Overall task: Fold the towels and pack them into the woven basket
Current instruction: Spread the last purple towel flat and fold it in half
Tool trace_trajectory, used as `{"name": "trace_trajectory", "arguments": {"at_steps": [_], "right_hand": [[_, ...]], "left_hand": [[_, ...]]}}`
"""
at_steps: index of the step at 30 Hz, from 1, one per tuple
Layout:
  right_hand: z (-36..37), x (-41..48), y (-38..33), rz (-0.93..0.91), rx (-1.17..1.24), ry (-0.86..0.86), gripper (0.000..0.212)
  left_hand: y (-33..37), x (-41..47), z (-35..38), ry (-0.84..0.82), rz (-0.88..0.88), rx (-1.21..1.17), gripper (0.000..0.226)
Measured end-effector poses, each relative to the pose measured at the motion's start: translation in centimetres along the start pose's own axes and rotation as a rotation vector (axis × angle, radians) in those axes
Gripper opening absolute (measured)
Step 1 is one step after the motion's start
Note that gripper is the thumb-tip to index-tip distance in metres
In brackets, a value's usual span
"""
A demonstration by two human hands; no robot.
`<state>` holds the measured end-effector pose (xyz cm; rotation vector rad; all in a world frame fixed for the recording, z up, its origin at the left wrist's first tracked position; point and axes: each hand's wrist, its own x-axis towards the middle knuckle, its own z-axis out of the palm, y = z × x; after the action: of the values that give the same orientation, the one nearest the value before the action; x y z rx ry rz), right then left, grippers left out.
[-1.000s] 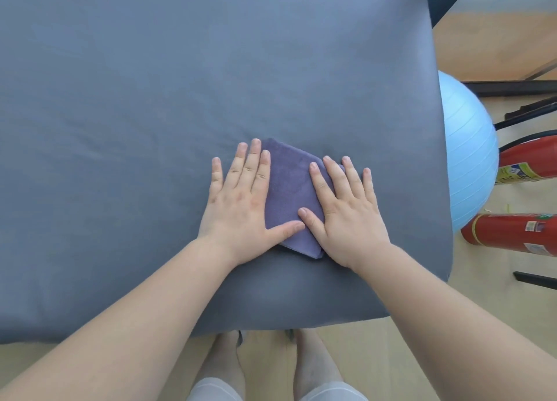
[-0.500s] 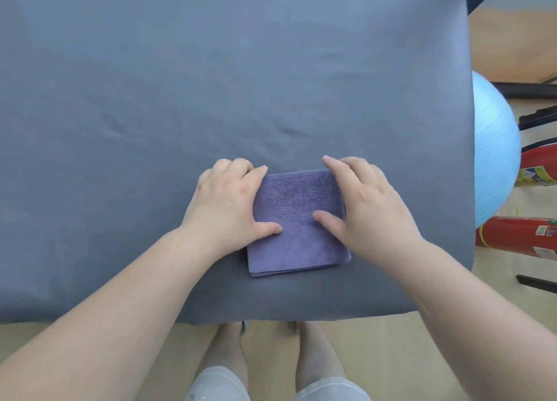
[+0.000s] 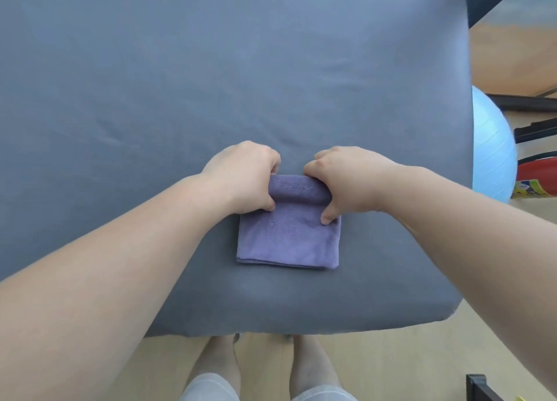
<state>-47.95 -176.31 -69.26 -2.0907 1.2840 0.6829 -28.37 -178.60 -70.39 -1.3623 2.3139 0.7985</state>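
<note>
A small purple towel point(image 3: 289, 238), folded into a square, lies on the grey sheet point(image 3: 180, 84) near the front edge. Its far edge is curled over into a short roll. My left hand point(image 3: 244, 177) grips the left end of that roll, fingers curled round it and thumb on the flat part. My right hand point(image 3: 346, 180) grips the right end the same way, thumb pressing the towel's right side. The woven basket is out of view.
The grey sheet covers a padded surface that ends at the right and near me. A pale blue exercise ball point(image 3: 494, 150) and a red fire extinguisher point(image 3: 539, 177) stand on the wooden floor to the right. My feet point(image 3: 262, 367) show below the front edge.
My hands were flat on the towel, then squared it up; now both have moved to its far edge and curled it towards me into a roll.
</note>
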Motion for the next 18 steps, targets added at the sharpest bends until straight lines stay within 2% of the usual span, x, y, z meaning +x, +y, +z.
{"name": "trace_trajectory", "arguments": {"at_steps": [4,8,13,14,18], "right_hand": [[-1.3,0.6,0.9,0.033,-0.046,0.252,0.043],[-1.4,0.7,0.8,0.145,0.040,0.575,0.032],[1.6,0.1,-1.3,0.126,0.077,0.687,0.057],[2.3,-0.2,-1.7,0.117,0.072,0.717,0.065],[5.5,-1.8,-3.5,0.105,0.071,0.775,0.077]], "left_hand": [[-0.5,1.5,-2.5,0.207,0.076,0.106,0.026],[-1.1,2.0,-3.6,0.370,0.108,0.316,0.013],[-1.1,-0.3,-1.0,0.568,0.237,0.354,0.010],[-1.3,-0.8,-0.2,0.592,0.239,0.328,0.011],[-1.5,-3.6,3.1,0.587,0.178,0.275,0.057]]}}
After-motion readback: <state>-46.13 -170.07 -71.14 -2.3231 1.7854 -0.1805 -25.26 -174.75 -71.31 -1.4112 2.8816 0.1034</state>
